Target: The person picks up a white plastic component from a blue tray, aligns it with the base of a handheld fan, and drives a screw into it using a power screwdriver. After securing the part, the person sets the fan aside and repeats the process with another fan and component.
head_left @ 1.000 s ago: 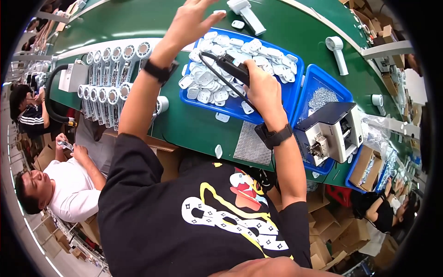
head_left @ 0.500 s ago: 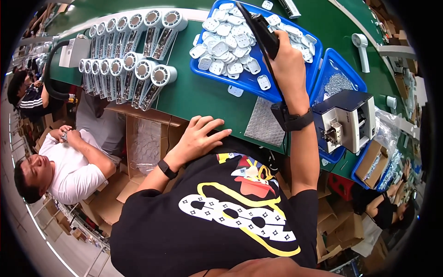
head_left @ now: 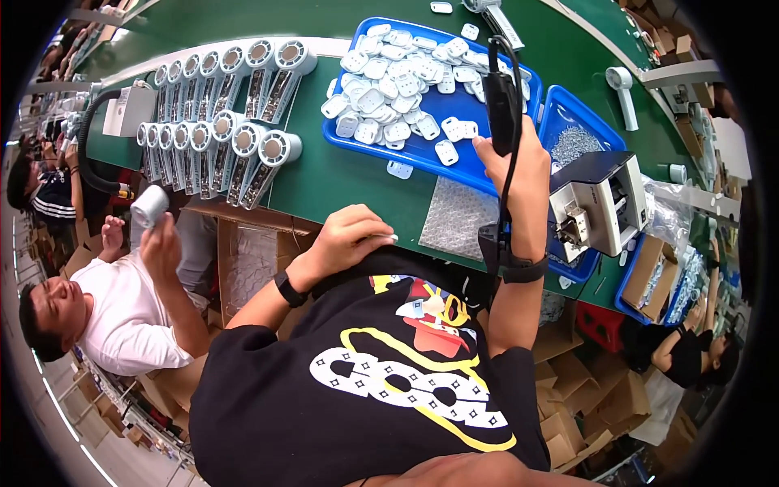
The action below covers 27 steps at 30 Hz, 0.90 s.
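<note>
Your right hand (head_left: 519, 166) grips the black corded tool (head_left: 501, 105) over the right side of the blue tray (head_left: 446, 104), long axis pointing away from you. Your left hand (head_left: 349, 240), farther off, sits nearside of the tray, fingers curled; contents indeterminable.

One black tool (head_left: 503, 109), one black-topped machine (head_left: 599, 207), one bubble-wrap sheet (head_left: 457, 217); seven back-row units (head_left: 209, 62), eight front-row units (head_left: 201, 138)
</note>
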Each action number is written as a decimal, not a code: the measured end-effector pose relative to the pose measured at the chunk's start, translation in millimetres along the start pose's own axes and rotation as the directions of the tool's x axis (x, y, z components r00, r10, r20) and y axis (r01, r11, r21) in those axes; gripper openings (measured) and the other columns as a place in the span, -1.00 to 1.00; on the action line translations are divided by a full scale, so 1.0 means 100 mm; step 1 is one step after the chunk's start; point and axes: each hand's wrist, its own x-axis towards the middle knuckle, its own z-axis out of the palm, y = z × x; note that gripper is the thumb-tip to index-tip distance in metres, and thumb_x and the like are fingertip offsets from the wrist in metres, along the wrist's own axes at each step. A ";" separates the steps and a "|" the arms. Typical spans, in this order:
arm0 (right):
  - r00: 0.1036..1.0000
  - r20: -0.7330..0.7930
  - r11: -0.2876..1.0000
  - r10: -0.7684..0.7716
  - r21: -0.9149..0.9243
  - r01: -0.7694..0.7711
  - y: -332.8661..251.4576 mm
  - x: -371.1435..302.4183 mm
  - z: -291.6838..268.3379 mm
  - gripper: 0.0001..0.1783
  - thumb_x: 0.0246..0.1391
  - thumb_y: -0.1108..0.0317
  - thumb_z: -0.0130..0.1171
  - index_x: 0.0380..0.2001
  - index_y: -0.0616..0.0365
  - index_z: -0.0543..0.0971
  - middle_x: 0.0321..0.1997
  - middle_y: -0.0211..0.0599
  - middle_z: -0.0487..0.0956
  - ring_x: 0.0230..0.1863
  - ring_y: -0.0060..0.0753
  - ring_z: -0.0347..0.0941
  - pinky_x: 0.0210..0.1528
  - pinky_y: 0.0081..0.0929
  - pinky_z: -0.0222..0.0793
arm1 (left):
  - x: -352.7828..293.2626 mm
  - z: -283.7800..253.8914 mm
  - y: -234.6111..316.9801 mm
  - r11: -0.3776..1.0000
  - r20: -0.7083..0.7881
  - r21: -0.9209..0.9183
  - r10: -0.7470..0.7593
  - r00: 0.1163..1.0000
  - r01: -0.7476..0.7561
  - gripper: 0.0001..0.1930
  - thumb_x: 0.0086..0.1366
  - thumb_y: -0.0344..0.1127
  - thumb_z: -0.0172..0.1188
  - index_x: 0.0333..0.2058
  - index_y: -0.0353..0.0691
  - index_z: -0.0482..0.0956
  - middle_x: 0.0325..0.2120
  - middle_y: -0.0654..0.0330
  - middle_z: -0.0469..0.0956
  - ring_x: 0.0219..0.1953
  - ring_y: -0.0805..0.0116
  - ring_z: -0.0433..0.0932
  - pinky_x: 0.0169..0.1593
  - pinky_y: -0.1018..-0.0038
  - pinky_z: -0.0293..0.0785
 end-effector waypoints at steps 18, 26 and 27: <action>0.952 0.168 0.773 0.257 0.555 -0.307 0.24 -0.84 -0.13 -0.59 0.05 0.44 0.39 -0.10 0.21 0.41 -0.42 -0.37 0.57 -0.56 -0.63 0.45 -0.52 -0.64 0.39 | 0.76 0.14 0.03 0.873 -0.159 0.452 -0.121 0.980 0.181 -0.76 0.11 -0.35 0.45 -0.26 -0.22 0.63 -0.45 0.18 0.53 -0.45 0.28 0.54 -0.41 0.38 0.40; 0.950 0.228 0.835 0.214 0.462 -0.299 0.39 -1.01 -0.02 -0.63 0.06 0.41 0.39 -0.14 0.20 0.44 -0.44 -0.42 0.59 -0.48 -0.67 0.48 -0.45 -0.63 0.39 | 0.55 0.17 -0.12 0.772 -0.066 0.636 0.042 0.997 0.010 -0.85 0.11 -0.43 0.41 -0.32 -0.24 0.66 -0.46 0.22 0.55 -0.48 0.23 0.53 -0.43 0.37 0.39; 0.951 0.218 0.832 0.220 0.466 -0.300 0.39 -1.02 -0.03 -0.63 0.06 0.41 0.39 -0.14 0.20 0.44 -0.44 -0.42 0.59 -0.48 -0.67 0.48 -0.45 -0.63 0.39 | 0.56 0.13 -0.10 0.774 -0.057 0.634 0.050 0.997 -0.002 -0.85 0.11 -0.43 0.41 -0.32 -0.24 0.66 -0.46 0.22 0.55 -0.48 0.23 0.53 -0.43 0.37 0.39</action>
